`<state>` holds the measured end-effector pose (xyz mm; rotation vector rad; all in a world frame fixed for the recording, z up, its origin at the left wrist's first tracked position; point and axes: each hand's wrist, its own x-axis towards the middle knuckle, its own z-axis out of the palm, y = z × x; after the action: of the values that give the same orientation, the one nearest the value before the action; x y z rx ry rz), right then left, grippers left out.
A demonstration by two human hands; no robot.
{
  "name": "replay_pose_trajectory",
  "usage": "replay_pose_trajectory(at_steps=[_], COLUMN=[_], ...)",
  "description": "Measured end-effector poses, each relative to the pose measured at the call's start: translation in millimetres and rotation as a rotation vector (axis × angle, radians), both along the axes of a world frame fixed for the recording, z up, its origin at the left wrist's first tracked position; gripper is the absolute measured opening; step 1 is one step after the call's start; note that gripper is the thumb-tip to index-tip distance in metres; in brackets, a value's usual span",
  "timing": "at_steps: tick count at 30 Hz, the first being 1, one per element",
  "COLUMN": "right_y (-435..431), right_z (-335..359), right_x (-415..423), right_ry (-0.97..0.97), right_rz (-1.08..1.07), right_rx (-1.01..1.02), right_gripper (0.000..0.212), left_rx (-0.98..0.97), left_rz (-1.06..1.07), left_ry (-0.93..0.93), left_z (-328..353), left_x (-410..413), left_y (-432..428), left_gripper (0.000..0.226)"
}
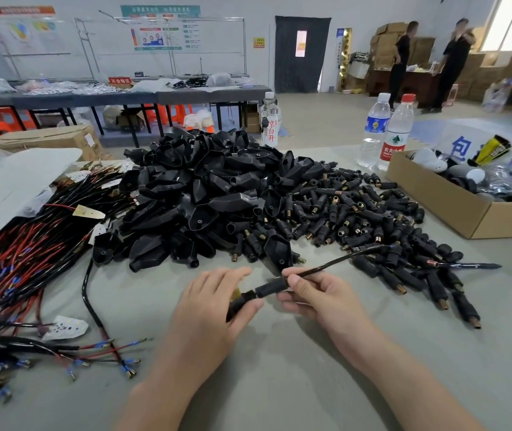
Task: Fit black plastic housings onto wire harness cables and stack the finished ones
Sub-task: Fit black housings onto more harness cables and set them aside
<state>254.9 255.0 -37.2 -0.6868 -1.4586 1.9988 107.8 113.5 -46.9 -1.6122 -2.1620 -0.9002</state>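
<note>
So our left hand [214, 301] is curled round a black housing [241, 302] over the table [279, 377], and our right hand [317, 293] pinches the cable [335, 262] right beside it, thumb on top. The cable runs off up-right from there. A big heap of housings [204, 194] sits just beyond both hands, wire harnesses [15, 269] off to the left

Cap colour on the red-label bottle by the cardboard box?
Red. The cap shows best in the head view.

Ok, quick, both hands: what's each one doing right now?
Left hand: grips the black housing.
Right hand: pinches the cable at the housing's neck.
</note>
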Motion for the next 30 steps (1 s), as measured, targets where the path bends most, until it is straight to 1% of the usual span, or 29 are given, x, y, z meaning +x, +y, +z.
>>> replay_pose_trajectory(at_steps=[2, 5, 9, 11, 14, 16, 20, 26, 28, 30], right_y=[4.1, 7.3, 7.8, 7.3, 4.6, 2.8, 1.7, 1.5, -0.3, -1.7], right_z=[-1.0, -1.3, -1.1, -0.4, 0.4, 0.5, 2.2, 4.2, 3.8, 3.9], right_x=[1.6, 1.5, 1.4, 2.6, 2.4, 1.6, 1.7, 3.4, 2.5, 1.4], right_ry=[-0.001, 0.018, 0.069, 0.102, 0.138, 0.148, 0.151, 0.151, 0.146, 0.147], right_rz=[-0.051, -0.092, -0.089, -0.064, -0.003, 0.037, 0.056, 0.038, 0.027, 0.023], right_rx=[-0.021, -0.069, -0.126, -0.15, -0.149, -0.127, -0.094, -0.067, -0.06, -0.054], right_gripper=[0.013, 0.014, 0.017, 0.022, 0.038, 0.042, 0.04, 0.038, 0.034, 0.029], left_rx=[-0.052, -0.13, -0.107, -0.07, 0.002, 0.035, 0.075, 0.114, 0.113, 0.123], left_rz=[0.017, 0.006, -0.006, -0.023, -0.054, -0.082, -0.116, -0.134, -0.135, -0.135], left_ry=[-0.099, -0.243, -0.336, -0.348, -0.324, -0.307, -0.29, -0.269, -0.232, -0.234], left_z=[1.8, -1.2, -1.5, -0.8, -0.1, 0.8, 2.7, 4.3, 3.0, 3.6], left_x=[-0.2, -2.2, -2.7, -1.8, 0.1, 2.0, 4.1, 3.9, 4.2, 4.7], left_y=[-3.1, -6.5, -6.3, -5.6, -4.9, -4.5, -4.8, -5.1, -5.3, -5.1], left_gripper=[0.051, 0.049, 0.026, 0.022, 0.03, 0.03, 0.021, 0.023, 0.024, 0.025])
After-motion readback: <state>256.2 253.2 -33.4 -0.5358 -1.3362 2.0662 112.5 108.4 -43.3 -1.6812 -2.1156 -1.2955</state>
